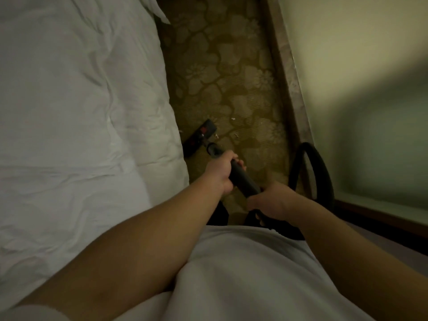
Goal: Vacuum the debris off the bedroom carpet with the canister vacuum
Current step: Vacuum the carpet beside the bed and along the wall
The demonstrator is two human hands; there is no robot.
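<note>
Head view showed the left hand (pixel 221 173) wrapped round the dark wand (pixel 245 179) of the vacuum at the centre of the frame, fingers curled over its top. The right hand (pixel 271 202) gripped the wand's rear end, just below and to the right of the left hand, fingers curled beneath it. The wand ran up and left to the floor head (pixel 200 140), which lay flat on the patterned carpet (pixel 227 77), close against the edge of the bed (pixel 81 100). Red marks were visible on the floor head; their nature could not be determined. Small white scraps (pixel 236 135) lay on the carpet just right of the floor head, with others slightly above them. A black hose (pixel 310 172) formed a loop to the right of the hands, near the foot of the wall (pixel 347 54). White bedding filled the left side of the frame. A white shirt (pixel 243 274) occupied the lower centre.
</note>
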